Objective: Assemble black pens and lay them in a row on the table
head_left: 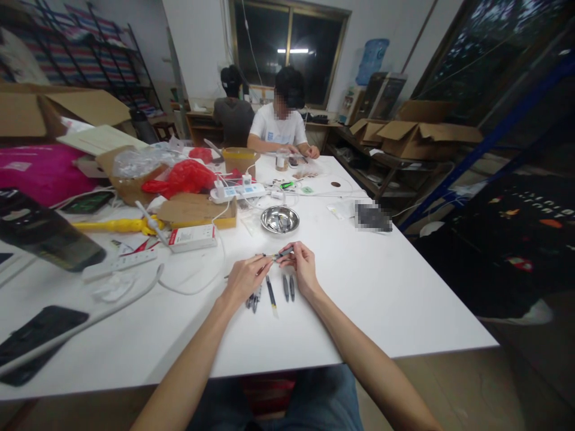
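Above the white table (359, 287), my left hand (246, 278) is closed with its fingertips pinching a thin pen refill (268, 255). My right hand (302, 267) grips a dark grey pen barrel (286, 252), and the two pieces meet or nearly meet between the hands. A dark refill with a yellowish end (271, 293) lies below them. To its right rest two grey pen barrels (288, 288) side by side. Several clear and dark pen parts (254, 300) lie under my left hand, partly hidden. Beyond my hands sits a metal bowl (280, 221) with small dark parts inside.
A power strip (238, 191), a white-and-red box (193, 237), cables and a cardboard tray (197, 211) crowd the left. A dark bottle (49, 233) and a phone (40, 341) lie further left. A person in a white shirt (278, 129) works across the table.
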Action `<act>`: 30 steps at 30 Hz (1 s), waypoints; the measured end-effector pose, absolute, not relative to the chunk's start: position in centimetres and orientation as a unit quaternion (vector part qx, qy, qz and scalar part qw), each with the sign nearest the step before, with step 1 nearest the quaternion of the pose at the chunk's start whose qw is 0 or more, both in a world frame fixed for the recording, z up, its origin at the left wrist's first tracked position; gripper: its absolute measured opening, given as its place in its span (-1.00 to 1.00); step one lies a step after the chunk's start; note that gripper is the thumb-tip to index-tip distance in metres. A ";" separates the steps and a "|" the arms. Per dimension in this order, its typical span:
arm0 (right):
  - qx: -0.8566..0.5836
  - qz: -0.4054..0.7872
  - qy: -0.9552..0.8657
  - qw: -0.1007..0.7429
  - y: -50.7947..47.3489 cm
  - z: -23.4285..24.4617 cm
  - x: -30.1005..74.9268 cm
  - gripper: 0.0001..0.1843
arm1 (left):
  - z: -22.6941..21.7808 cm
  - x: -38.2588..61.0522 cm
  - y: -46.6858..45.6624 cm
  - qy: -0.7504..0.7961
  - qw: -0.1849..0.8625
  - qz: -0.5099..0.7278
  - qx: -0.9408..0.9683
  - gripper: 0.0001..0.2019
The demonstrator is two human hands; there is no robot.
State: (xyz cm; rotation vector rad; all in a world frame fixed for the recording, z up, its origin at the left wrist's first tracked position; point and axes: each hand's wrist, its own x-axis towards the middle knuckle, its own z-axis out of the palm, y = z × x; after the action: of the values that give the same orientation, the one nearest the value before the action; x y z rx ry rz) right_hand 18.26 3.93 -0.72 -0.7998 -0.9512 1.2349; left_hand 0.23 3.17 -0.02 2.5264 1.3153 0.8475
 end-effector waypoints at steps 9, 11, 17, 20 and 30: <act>-0.352 0.563 -0.423 0.617 4.4 -0.7 18.8 -0.53 | 0.1 0.3 3.2 0.438 0.083 0.287 0.848 -0.72; -0.353 0.568 -0.431 0.606 4.5 -0.7 18.9 -0.52 | 0.0 0.3 3.2 0.438 0.081 0.295 0.846 -0.73; -0.348 0.571 -0.454 0.589 4.5 -0.7 19.1 -0.53 | -0.3 0.2 3.3 0.439 0.074 0.296 0.845 -0.73; -0.355 0.559 -0.468 0.585 4.5 -0.7 19.3 -0.54 | -0.2 0.3 3.3 0.445 0.074 0.291 0.844 -0.74; -0.403 0.509 -0.521 0.553 4.9 -1.0 19.7 -0.61 | 0.5 0.1 3.2 0.469 0.079 0.283 0.833 -0.73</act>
State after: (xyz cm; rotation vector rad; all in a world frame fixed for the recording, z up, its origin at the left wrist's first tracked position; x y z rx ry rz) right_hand 19.66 4.90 -0.97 -0.9532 -1.2325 1.2039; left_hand 0.13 3.23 0.46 2.4944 1.4025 0.8466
